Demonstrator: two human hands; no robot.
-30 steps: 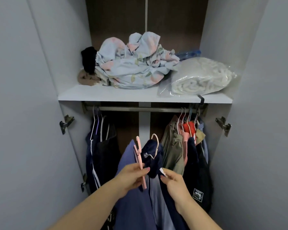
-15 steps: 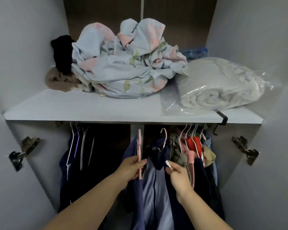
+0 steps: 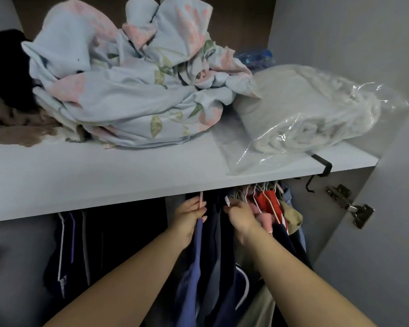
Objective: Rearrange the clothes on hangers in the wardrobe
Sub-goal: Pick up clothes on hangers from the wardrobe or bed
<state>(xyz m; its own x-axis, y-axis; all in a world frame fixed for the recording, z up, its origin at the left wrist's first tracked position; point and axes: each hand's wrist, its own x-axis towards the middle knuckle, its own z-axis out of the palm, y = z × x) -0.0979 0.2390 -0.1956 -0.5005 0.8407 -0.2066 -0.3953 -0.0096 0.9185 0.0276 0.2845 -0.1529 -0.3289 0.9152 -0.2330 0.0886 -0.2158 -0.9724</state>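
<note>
While a person reaches beneath the white shelf (image 3: 104, 180), the left hand (image 3: 189, 217) grips a pink plastic hanger (image 3: 201, 198) carrying a blue garment (image 3: 191, 267); the right hand (image 3: 241, 217) pinches the collar of a navy jacket (image 3: 216, 234). Soft, light cloth likely handles best by the stiff hanger.
</note>
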